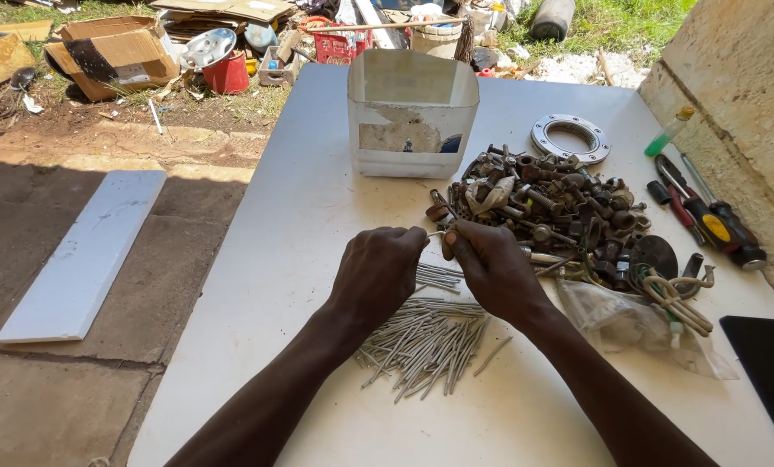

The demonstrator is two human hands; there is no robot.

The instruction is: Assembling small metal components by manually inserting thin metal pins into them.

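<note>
**Sorting nails out of the junk pile, both hands on one piece**

Both hands meet just in front of the heap of rusty bolts and fittings (560,207), on its near-left edge. The left hand (378,268) and right hand (491,264) are each curled closed, pinching a thin nail (437,233) between them; only a short bit of it shows between the fingertips.

The nail's long axis looks to run roughly side to side, left hand to right hand. Can't tell which end is the head, the fingers cover both.

My take on doing this well: grip close to both ends, keep the wrists low, and lay it parallel with the others so the pile stays tidy.

The nail pile (430,337) sits nearer than the heap, under the wrists. Those nails mostly point away from the person, fanned a bit. The cut plastic tub (413,112) stands just behind the heap.
</note>
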